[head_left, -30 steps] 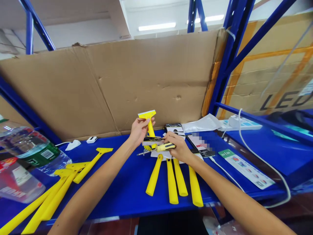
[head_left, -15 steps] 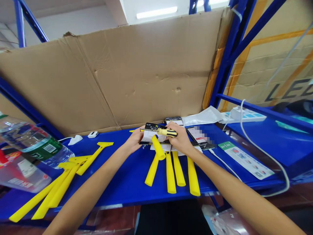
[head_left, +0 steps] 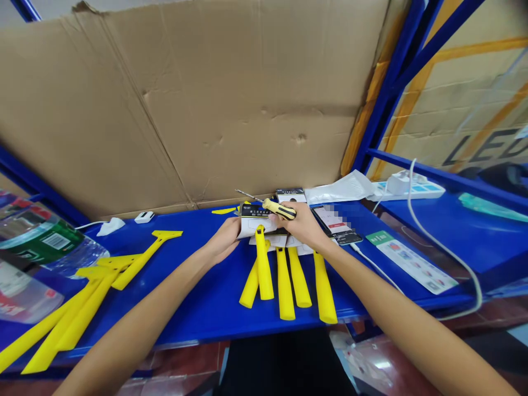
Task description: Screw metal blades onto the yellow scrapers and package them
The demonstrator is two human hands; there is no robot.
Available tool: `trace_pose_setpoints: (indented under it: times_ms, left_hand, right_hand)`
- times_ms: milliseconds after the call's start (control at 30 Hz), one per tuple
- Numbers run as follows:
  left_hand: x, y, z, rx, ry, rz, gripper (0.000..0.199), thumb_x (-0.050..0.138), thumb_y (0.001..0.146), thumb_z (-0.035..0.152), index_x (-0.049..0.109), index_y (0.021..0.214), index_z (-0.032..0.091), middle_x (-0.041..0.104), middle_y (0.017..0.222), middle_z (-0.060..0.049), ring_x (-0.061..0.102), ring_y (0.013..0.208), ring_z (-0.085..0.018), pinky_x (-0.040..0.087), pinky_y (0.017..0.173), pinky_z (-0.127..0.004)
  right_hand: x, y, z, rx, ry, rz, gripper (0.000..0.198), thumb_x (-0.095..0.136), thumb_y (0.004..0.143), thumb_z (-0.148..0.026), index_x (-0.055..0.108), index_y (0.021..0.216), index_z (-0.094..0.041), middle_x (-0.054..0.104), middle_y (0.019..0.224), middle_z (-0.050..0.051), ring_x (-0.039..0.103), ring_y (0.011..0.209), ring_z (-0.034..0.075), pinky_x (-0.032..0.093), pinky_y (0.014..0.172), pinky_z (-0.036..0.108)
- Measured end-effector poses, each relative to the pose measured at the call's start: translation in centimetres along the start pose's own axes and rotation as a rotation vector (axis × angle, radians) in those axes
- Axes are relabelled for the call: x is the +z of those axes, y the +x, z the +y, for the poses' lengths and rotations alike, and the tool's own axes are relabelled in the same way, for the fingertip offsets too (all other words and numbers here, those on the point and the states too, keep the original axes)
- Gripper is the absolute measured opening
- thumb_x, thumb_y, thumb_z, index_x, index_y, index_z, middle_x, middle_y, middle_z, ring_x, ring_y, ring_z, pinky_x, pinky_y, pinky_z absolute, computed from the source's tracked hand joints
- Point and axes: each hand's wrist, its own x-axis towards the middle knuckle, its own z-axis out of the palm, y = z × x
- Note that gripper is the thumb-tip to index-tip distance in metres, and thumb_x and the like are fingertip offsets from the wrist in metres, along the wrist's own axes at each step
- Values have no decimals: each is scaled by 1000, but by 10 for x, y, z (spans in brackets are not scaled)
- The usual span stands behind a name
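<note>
My right hand (head_left: 303,224) is closed around a screwdriver (head_left: 281,209) with a cream and black handle, its metal shaft pointing left and up. My left hand (head_left: 225,240) grips the left edge of a black-and-white packaging card (head_left: 252,223); its fingers are partly hidden. From that card a yellow scraper handle (head_left: 264,269) hangs down toward me. Right of it lie more yellow handles (head_left: 286,289), their upper ends at other white cards. At the left, several yellow T-shaped scrapers (head_left: 88,297) lie overlapping.
A phone (head_left: 333,220) and a printed leaflet (head_left: 412,263) lie to the right. Behind them are a white plastic bag (head_left: 340,188) and a power strip (head_left: 416,190). A water bottle (head_left: 51,236) stands at the left. Cardboard (head_left: 239,99) walls off the back of the blue table (head_left: 198,308).
The view has tilted downward. The screwdriver's shaft has swung up off the card, and the yellow handle on the held card now hangs straighter and lower.
</note>
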Motion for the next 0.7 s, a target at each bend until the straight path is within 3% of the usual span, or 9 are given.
trace_pose_setpoints:
  times_ms: [200,367,467,600,700]
  left_hand:
    - [2,-3,4,-9,-89,98,46,76,93,55,79,116,16,82,117,-15,76,112,-33,60,93,-40]
    - [-5,3,6,176,-186,263,53,68,96,69,74,104,17,81,112,-15,75,110,-29,61,92,-38]
    - [-4,4,2,213,-255,334,59,68,95,72,71,108,15,79,110,-18,74,110,-29,60,98,-41]
    - [8,-2,-3,147,-303,250,69,71,90,75,69,118,13,77,117,-21,75,114,-33,61,98,-43]
    - [19,-10,-5,127,-252,87,58,82,90,60,71,122,12,77,123,-22,76,115,-32,62,95,-39]
  right_hand:
    - [-2,2,5,51,36,72,37,79,82,-45,54,69,-22,49,65,-4,41,63,14,31,61,30]
    - [0,1,6,2,122,218,44,85,80,-46,51,65,-22,50,64,-4,41,62,14,33,60,30]
    - [1,2,8,6,170,313,48,89,78,-49,52,65,-23,51,63,-4,43,62,14,35,60,30]
    - [1,4,10,21,233,381,49,93,75,-47,52,65,-23,49,63,-4,44,61,14,37,59,30]
    - [2,4,10,24,247,378,51,94,73,-47,51,64,-23,48,62,-5,44,60,13,38,59,30]
